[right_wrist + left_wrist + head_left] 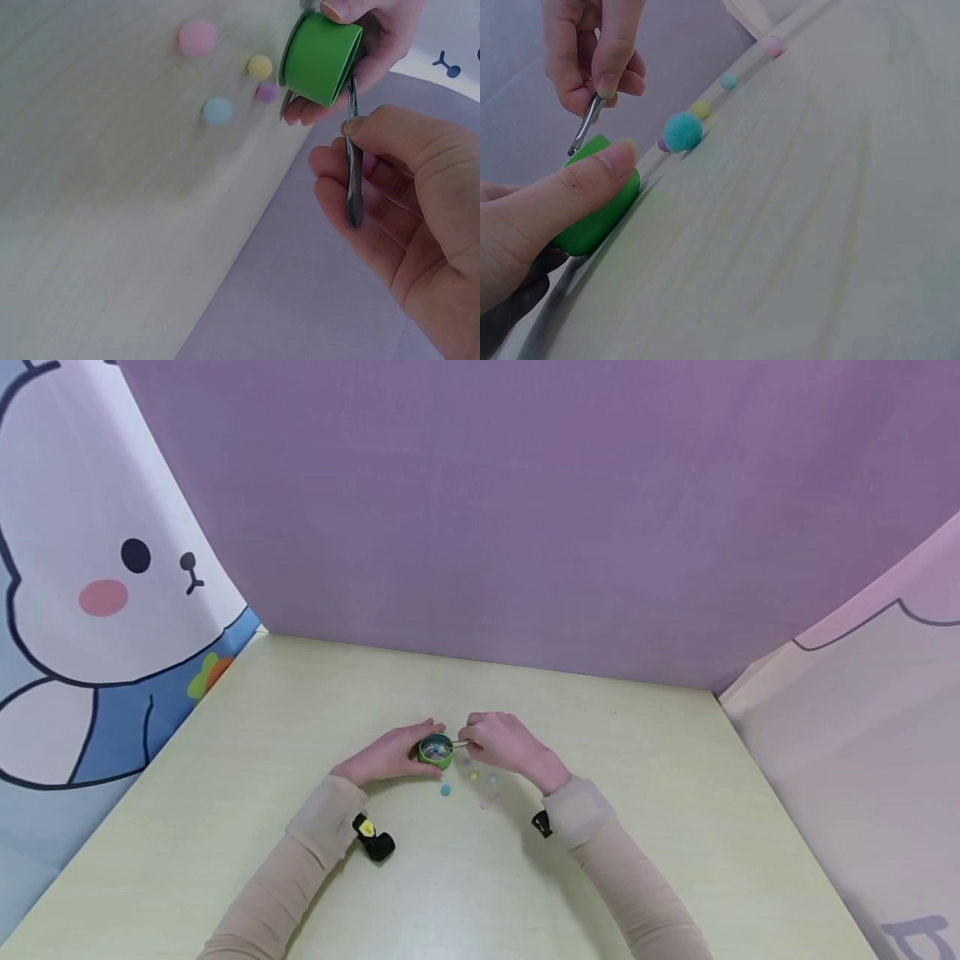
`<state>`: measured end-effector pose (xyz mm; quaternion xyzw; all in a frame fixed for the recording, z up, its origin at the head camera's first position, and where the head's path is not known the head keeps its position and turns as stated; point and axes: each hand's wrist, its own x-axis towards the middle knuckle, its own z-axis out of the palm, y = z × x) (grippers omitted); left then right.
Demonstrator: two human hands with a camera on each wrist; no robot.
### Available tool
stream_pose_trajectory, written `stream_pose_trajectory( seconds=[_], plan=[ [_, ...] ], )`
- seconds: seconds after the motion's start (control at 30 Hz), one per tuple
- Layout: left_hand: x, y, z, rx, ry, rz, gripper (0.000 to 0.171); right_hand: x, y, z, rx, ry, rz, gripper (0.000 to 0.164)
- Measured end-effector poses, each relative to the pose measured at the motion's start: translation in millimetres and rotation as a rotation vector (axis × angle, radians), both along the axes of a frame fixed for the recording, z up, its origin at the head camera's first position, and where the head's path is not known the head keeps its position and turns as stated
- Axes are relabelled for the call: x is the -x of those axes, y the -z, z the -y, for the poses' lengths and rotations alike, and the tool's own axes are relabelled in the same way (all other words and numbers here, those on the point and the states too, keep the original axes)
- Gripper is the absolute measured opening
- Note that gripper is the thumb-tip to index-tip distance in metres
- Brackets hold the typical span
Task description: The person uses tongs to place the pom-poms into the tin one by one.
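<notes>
In the head view my left hand (390,755) holds a small green cup (319,60) on the table, its thumb along the near side. My right hand (506,743) pinches metal tweezers (355,180) between thumb and fingers. Their tips reach the cup's mouth. Small bits show inside the cup, too tiny to make out. Beside it lie loose pom-poms: a larger teal pom-pom (683,131), a yellow pom-pom (260,67), a purple pom-pom (266,92), a light blue pom-pom (217,110) and a pink pom-pom (197,37).
The pale wood-grain table (450,893) spreads around both hands. A purple backdrop (510,527) rises behind its far edge. On the left hangs a cartoon-printed cloth (75,510), with another pale cloth (885,735) at the right. Black wrist-worn devices sit at both cuffs.
</notes>
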<state>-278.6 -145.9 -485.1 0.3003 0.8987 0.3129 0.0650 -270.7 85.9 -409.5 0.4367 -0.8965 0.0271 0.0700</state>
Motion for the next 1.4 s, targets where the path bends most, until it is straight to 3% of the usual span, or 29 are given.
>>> stream_pose_trajectory(
  seconds=[1.4],
  plan=[
    [4.8,4.9,3.7,-0.01,0.007,-0.013,0.089,-7.3,2.6,-26.8,0.025,0.016,-0.029,0.016]
  ],
)
